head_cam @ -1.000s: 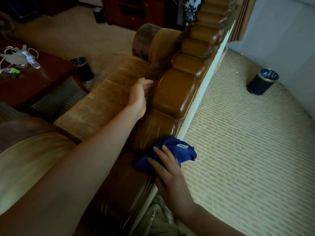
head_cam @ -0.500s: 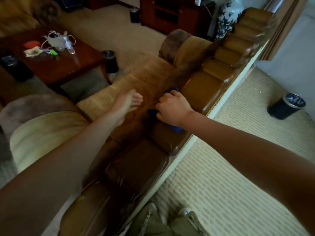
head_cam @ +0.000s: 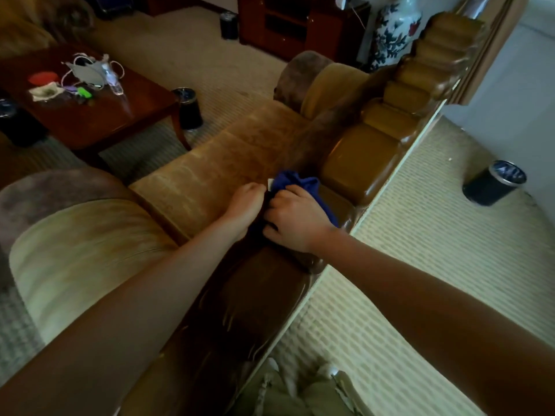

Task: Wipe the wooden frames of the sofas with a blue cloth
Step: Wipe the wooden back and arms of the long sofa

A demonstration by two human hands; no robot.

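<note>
Both hands on the blue cloth at the sofa's wooden top rail.

The right hand (head_cam: 295,219) grasps the bunched cloth (head_cam: 300,184) against the frame (head_cam: 357,169), fingers curled round it. The left hand (head_cam: 246,202) is just beside it on the left, touching the cloth's near edge with curled fingers; whether it grips cannot be told. Far left stands a table (head_cam: 120,115); a bin (head_cam: 492,183) sits right on the carpet.

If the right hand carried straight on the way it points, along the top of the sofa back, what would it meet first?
Most likely the next raised block of the wooden frame, just past the blue cloth the right hand grips; depth is hard to judge.
</note>
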